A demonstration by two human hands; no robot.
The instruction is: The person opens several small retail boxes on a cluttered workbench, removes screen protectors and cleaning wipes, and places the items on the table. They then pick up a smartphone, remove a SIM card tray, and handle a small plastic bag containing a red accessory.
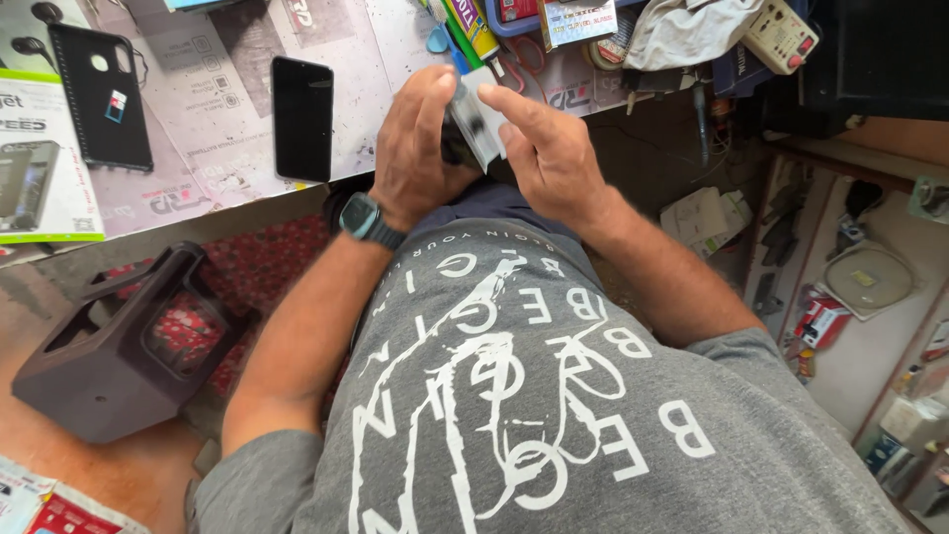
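Spreading across the top of the view, the worktop [247, 129] is covered by a printed mat, with a dark stool [109, 346] standing on the floor below its edge. On the mat, well apart from the work, a black phone case [101, 94] lies face down beside a boxed pack [35, 158], and a black phone [301, 119] lies flat with its screen dark. At the far edge a clutter of tubes [473, 25], a cloth [682, 30] and a small white box with a red button [781, 35] is seen.

Just in front of the worktop, over the lap, a small phone-like device [474, 127] is held up off the surface — grey-white on its lit side, dark behind. It is clamped between both hands: the left hand [415, 148], a watch [364, 218] on its wrist, is wrapped around it from behind with the thumb over its upper edge, and the right hand [549, 148] is pressed against its other side, forefinger laid along the top.

The step in hand is judged to be the fitting or peeling of something thin on the device's face — which of the two cannot be told, since the face is turned edge-on and partly hidden. The next move is thought to call for a steady left grip while the right fingertips work along the edge with light, even pressure, so that nothing is creased or dropped.
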